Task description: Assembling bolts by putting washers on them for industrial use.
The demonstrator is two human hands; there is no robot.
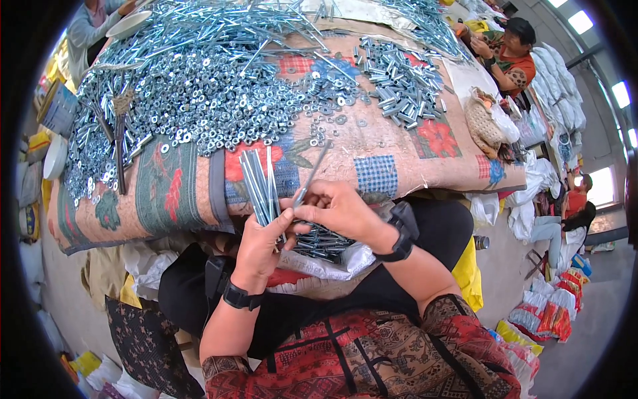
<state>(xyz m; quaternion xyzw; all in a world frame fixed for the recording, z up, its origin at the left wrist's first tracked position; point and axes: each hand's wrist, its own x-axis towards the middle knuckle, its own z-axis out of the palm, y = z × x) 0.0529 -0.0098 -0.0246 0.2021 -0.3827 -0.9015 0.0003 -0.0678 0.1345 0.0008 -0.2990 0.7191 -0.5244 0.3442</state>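
My left hand (259, 245) is closed around a bundle of thin metal rods (256, 178) that point up and away from me. Pinched in the fingers of my right hand (344, 209) is one single metal rod (318, 163), tilted up to the right. The two hands meet at the fingertips, over my lap. Below them an open white sack (342, 267) holds a heap of assembled bolts (322, 245), partly hidden by my hands. Just beyond my hands is the edge of a patterned cloth (332, 156) covering the table.
Nuts and washers (212, 100) form a wide pile at the left, with long rods (219, 26) heaped behind. Short metal sleeves (402, 83) lie at the right. A dark tool (120, 149) rests among the nuts. Another person (512, 63) works at the far right.
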